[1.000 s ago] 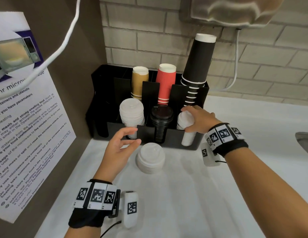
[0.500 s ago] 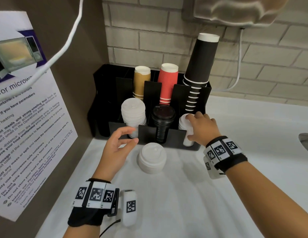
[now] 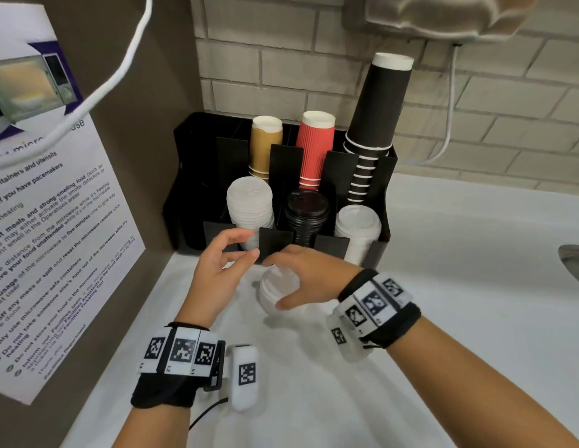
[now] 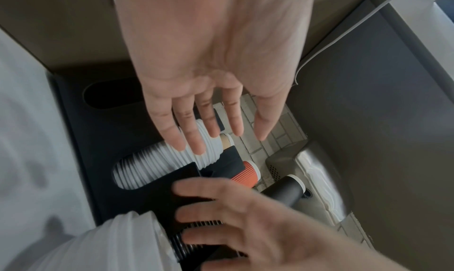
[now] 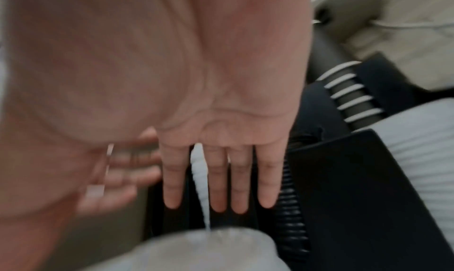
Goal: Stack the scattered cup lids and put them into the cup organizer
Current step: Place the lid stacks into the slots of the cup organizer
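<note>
While both hands (image 3: 217, 273) (image 3: 309, 279) hover spread over the loose lids (image 3: 275, 294), the organizer (image 3: 383, 202) stands just beyond, its lid slots filled.

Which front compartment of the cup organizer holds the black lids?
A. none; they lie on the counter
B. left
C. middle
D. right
C: in the head view the stack of black lids stands in the organizer's middle front slot, with white lid stacks in the slots on either side.

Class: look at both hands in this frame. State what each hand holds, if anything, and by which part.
Nothing is held. The right hand hovers open over the loose lid stack on the counter; the left hand is open beside it, empty.
</note>
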A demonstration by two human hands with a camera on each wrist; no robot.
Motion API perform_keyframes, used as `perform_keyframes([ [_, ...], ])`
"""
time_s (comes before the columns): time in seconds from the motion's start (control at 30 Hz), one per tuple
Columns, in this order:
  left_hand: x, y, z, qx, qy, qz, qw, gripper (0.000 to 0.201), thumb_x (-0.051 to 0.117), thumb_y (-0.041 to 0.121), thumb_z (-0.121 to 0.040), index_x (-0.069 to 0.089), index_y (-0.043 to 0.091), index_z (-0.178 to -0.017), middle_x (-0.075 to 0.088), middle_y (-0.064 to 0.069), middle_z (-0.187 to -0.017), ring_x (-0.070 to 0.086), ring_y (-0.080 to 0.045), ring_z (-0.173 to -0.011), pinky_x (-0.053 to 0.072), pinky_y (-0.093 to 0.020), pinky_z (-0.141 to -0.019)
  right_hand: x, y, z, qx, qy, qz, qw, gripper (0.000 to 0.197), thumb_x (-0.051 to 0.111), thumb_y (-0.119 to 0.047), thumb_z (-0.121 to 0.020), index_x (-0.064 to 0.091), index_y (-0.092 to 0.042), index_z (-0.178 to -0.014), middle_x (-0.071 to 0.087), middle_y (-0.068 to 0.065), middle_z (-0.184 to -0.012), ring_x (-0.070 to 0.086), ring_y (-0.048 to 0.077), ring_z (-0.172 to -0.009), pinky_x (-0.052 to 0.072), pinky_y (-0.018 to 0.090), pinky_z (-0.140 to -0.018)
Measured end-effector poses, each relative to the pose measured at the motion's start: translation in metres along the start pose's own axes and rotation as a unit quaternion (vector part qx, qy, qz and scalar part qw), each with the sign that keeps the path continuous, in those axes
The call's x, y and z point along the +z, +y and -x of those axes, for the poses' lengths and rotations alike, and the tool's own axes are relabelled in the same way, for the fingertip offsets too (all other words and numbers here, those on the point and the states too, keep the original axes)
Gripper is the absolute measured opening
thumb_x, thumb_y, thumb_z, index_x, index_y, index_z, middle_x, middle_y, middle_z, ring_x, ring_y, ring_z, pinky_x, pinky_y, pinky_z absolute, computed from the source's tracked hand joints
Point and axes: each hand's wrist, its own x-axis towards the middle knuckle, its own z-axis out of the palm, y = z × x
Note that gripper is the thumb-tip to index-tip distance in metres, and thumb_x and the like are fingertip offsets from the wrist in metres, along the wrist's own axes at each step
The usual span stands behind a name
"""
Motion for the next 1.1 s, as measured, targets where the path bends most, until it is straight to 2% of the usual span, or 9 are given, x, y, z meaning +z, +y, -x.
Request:
perform_keyframes([
  [0.13,-0.003,-0.003,0.000,0.000,0.001,-0.004,1.000,0.028,0.066,0.013,-0.090,0.063,0.030,-0.112,0.062,0.015,-0.114,0.065,-0.004,-0.093,0.050,-0.026,-0.085,0.015,-0.003,-0.015,0.055,-0.027,0.088,0.994,0.095,0.079,-0.053,-0.066,0.030,-0.034,-0.145,0.042,0.009,-0.132,0.045,0.029,-0.119,0.046,0.043,-0.097],
  [0.33,-0.008,-0.005,-0.002,0.000,0.004,-0.007,1.000,0.028,0.067,0.016,-0.090,0.063,0.037,-0.109,0.063,0.023,-0.110,0.065,-0.006,-0.096,0.051,-0.031,-0.089,0.017,0.001,-0.021,0.074,-0.027,0.085,0.993,0.087,0.080,-0.044,-0.067,0.033,-0.036,-0.140,0.044,0.010,-0.117,0.049,0.031,-0.106,0.049,0.040,-0.086],
  [0.43,-0.008,-0.004,-0.002,0.002,0.006,-0.006,1.000,0.029,0.067,0.017,-0.090,0.064,0.039,-0.108,0.063,0.023,-0.110,0.065,-0.005,-0.096,0.051,-0.031,-0.089,0.019,0.001,-0.021,0.076,-0.020,0.080,0.994,0.088,0.080,-0.047,-0.065,0.033,-0.036,-0.138,0.043,0.010,-0.118,0.046,0.031,-0.107,0.043,0.040,-0.087],
  [0.57,-0.005,-0.002,-0.002,0.000,0.010,-0.004,1.000,0.028,0.066,0.015,-0.090,0.062,0.033,-0.112,0.061,0.015,-0.117,0.064,-0.005,-0.096,0.051,-0.035,-0.094,0.014,0.003,-0.017,0.069,0.021,0.101,0.992,0.087,0.078,-0.051,-0.063,0.033,-0.037,-0.137,0.045,0.007,-0.120,0.046,0.030,-0.109,0.038,0.043,-0.092],
  [0.7,0.000,0.002,0.000,-0.005,0.003,0.009,1.000,0.035,0.068,0.025,-0.086,0.059,0.030,-0.120,0.058,0.011,-0.124,0.063,-0.004,-0.100,0.052,-0.036,-0.096,-0.001,0.004,0.000,0.062,0.126,-0.043,0.989,0.082,0.079,-0.044,-0.061,0.036,-0.041,-0.132,0.045,0.001,-0.117,0.047,0.025,-0.108,0.044,0.043,-0.094],
  [0.8,0.007,0.005,0.002,-0.017,-0.091,0.047,0.995,0.077,0.087,0.037,-0.065,0.049,0.038,-0.132,0.051,0.008,-0.137,0.057,-0.007,-0.117,0.054,-0.027,-0.088,-0.008,0.002,0.016,0.013,0.206,-0.212,0.955,0.079,0.082,-0.036,-0.064,0.039,-0.042,-0.130,0.049,-0.006,-0.120,0.050,0.015,-0.112,0.046,0.031,-0.094],
  [0.9,0.018,0.005,0.005,-0.011,-0.173,0.096,0.980,0.109,0.092,0.037,-0.048,0.035,0.041,-0.142,0.047,0.008,-0.143,0.053,-0.012,-0.126,0.052,-0.035,-0.096,-0.008,-0.007,0.032,-0.025,0.227,-0.345,0.910,0.075,0.083,-0.033,-0.066,0.042,-0.047,-0.127,0.057,-0.014,-0.115,0.057,0.005,-0.106,0.051,0.027,-0.091],
  [1.0,0.026,0.007,0.008,0.008,-0.190,0.115,0.975,0.104,0.090,0.026,-0.053,0.039,0.045,-0.141,0.051,0.008,-0.139,0.056,-0.019,-0.124,0.053,-0.042,-0.094,-0.004,-0.009,0.042,-0.027,0.223,-0.403,0.887,0.070,0.083,-0.033,-0.067,0.046,-0.049,-0.123,0.063,-0.007,-0.112,0.062,0.010,-0.102,0.053,0.032,-0.089],
  [1.1,0.027,0.008,0.006,0.017,-0.186,0.117,0.975,0.096,0.090,0.023,-0.054,0.045,0.049,-0.135,0.054,0.011,-0.134,0.058,-0.022,-0.121,0.056,-0.037,-0.087,-0.004,-0.004,0.050,-0.023,0.222,-0.431,0.874,0.068,0.086,-0.027,-0.068,0.050,-0.042,-0.125,0.064,-0.004,-0.117,0.062,0.012,-0.107,0.054,0.036,-0.091],
])
